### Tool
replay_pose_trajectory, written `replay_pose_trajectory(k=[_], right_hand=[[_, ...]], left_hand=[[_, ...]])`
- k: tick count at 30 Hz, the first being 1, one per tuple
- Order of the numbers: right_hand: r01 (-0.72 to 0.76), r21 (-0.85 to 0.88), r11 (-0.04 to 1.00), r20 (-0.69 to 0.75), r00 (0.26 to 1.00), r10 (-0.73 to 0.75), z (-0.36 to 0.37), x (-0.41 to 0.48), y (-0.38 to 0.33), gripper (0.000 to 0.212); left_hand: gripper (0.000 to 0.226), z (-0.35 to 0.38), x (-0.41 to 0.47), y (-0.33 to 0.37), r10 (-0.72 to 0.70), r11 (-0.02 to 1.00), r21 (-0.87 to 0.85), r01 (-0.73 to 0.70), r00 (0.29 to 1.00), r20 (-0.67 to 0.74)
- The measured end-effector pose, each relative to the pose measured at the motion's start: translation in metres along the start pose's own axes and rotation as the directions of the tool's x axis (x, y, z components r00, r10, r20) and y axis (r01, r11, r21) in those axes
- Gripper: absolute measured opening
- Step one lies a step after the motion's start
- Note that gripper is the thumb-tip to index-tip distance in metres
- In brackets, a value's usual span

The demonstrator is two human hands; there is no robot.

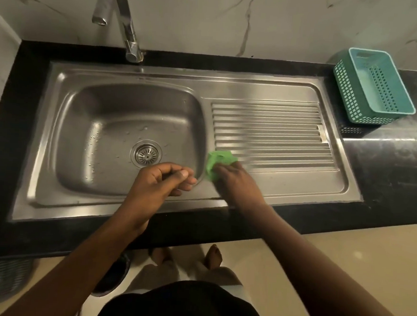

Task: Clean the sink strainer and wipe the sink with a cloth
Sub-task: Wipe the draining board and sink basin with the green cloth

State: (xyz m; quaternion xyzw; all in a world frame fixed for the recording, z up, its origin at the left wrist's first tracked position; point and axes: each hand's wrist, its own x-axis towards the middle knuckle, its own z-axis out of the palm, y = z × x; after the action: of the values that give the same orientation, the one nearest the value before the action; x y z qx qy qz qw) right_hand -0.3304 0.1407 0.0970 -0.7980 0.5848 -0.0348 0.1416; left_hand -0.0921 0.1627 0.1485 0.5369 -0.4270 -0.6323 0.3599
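Note:
A steel sink (70, 129) holds a round metal strainer (146, 153) seated in its drain, with water drops around it. My right hand (235, 181) presses a bunched green cloth (218, 162) onto the near left corner of the ribbed drainboard (272, 132), right beside the basin's edge. My left hand (162, 182) hovers over the basin's near right rim, fingers curled with thumb against fingertips; nothing shows in it.
A chrome tap (127, 23) arches over the basin from the back. A teal plastic basket (375, 85) stands on the black counter (385, 168) at the back right. Below the counter edge are my feet, a dark bin and pale floor.

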Motion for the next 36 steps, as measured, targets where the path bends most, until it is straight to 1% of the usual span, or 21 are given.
replay_pose_trajectory(k=[1, 3, 5, 6, 7, 8, 11, 12, 13, 15, 17, 19, 21, 25, 27, 29, 30, 31, 33, 35, 36], right_hand=[[-0.057, -0.024, 0.998, -0.002, 0.998, 0.057, -0.010, -0.011, 0.020, 0.037], [-0.233, -0.077, 0.969, 0.021, 0.972, 0.235, -0.031, -0.037, 0.068, 0.040], [-0.439, -0.083, 0.895, -0.002, 0.898, 0.441, -0.052, -0.062, 0.118, 0.037], [-0.513, -0.064, 0.856, -0.019, 0.858, 0.513, -0.060, -0.072, 0.138, 0.039], [-0.557, -0.052, 0.829, -0.028, 0.831, 0.556, -0.065, -0.076, 0.150, 0.042], [-0.571, -0.038, 0.820, -0.034, 0.821, 0.570, -0.065, -0.075, 0.154, 0.042], [-0.568, 0.118, 0.814, -0.059, 0.815, 0.577, -0.045, -0.062, 0.120, 0.022], [-0.557, 0.180, 0.811, -0.065, 0.816, 0.575, -0.036, -0.060, 0.102, 0.015], [-0.520, 0.217, 0.826, -0.071, 0.836, 0.545, -0.027, -0.056, 0.083, 0.011], [-0.412, 0.238, 0.879, -0.059, 0.898, 0.437, -0.008, -0.044, 0.049, 0.014], [-0.274, 0.189, 0.943, -0.041, 0.957, 0.286, 0.006, -0.027, 0.017, 0.027], [-0.150, 0.121, 0.981, -0.018, 0.988, 0.153, 0.011, -0.016, 0.004, 0.047], [-0.073, 0.057, 0.996, -0.003, 0.997, 0.073, 0.008, -0.015, 0.014, 0.054], [0.020, -0.076, 0.997, 0.030, 0.999, -0.018, -0.009, -0.028, 0.073, 0.049], [0.034, -0.084, 0.996, 0.013, 0.999, -0.033, -0.022, -0.030, 0.104, 0.044], [-0.051, -0.055, 0.997, -0.041, 0.998, 0.049, -0.041, -0.030, 0.146, 0.040], [-0.139, -0.024, 0.990, -0.066, 0.988, 0.137, -0.052, -0.028, 0.174, 0.038], [-0.258, -0.036, 0.965, -0.107, 0.962, 0.253, -0.063, -0.026, 0.203, 0.036], [-0.481, -0.090, 0.872, -0.215, 0.864, 0.455, -0.084, -0.016, 0.255, 0.033], [-0.602, -0.040, 0.797, -0.300, 0.768, 0.565, -0.098, -0.002, 0.282, 0.029], [-0.607, -0.034, 0.794, -0.293, 0.765, 0.573, -0.101, 0.006, 0.288, 0.030]], left_hand=[[0.018, -0.002, 0.000, -0.002, -0.015, 1.000, 0.003, 0.015, 1.000, -0.004], [0.019, -0.005, 0.001, -0.003, -0.037, 0.999, 0.009, 0.037, 0.999, -0.006], [0.019, -0.007, 0.002, -0.005, -0.038, 0.999, 0.020, 0.038, 0.999, -0.007], [0.019, -0.007, 0.002, -0.004, -0.036, 0.999, 0.023, 0.036, 0.999, -0.012], [0.018, -0.006, 0.003, -0.004, -0.032, 0.999, 0.023, 0.033, 0.999, -0.021], [0.018, -0.005, 0.004, -0.003, -0.030, 0.999, 0.022, 0.031, 0.999, -0.031], [0.019, 0.004, 0.008, -0.003, -0.028, 0.999, 0.019, 0.030, 0.998, -0.058], [0.019, 0.009, 0.009, -0.002, -0.026, 1.000, 0.013, 0.027, 0.998, -0.064], [0.020, 0.016, 0.011, 0.000, -0.023, 1.000, 0.006, 0.023, 0.997, -0.069], [0.021, 0.031, 0.015, 0.002, -0.014, 1.000, 0.006, 0.015, 0.997, -0.071], [0.019, 0.049, 0.019, 0.005, -0.011, 1.000, 0.011, 0.011, 0.998, -0.057], [0.018, 0.066, 0.023, 0.010, -0.004, 1.000, 0.009, 0.004, 0.999, -0.042], [0.018, 0.081, 0.027, 0.015, 0.009, 1.000, 0.008, -0.009, 1.000, -0.028], [0.018, 0.101, 0.029, 0.017, 0.013, 1.000, -0.003, -0.013, 0.999, -0.029], [0.018, 0.101, 0.029, 0.015, 0.021, 1.000, 0.002, -0.021, 0.999, -0.029], [0.019, 0.096, 0.027, 0.011, 0.029, 1.000, 0.005, -0.028, 0.998, -0.050], [0.019, 0.094, 0.025, 0.008, 0.028, 1.000, 0.003, -0.028, 0.997, -0.067], [0.019, 0.092, 0.023, 0.005, 0.024, 1.000, 0.001, -0.024, 0.996, -0.082], [0.020, 0.089, 0.021, -0.001, 0.009, 1.000, -0.006, -0.010, 0.994, -0.105], [0.019, 0.091, 0.020, -0.007, -0.012, 1.000, -0.008, 0.011, 0.993, -0.119], [0.019, 0.093, 0.020, -0.009, -0.021, 1.000, -0.004, 0.020, 0.993, -0.120]])
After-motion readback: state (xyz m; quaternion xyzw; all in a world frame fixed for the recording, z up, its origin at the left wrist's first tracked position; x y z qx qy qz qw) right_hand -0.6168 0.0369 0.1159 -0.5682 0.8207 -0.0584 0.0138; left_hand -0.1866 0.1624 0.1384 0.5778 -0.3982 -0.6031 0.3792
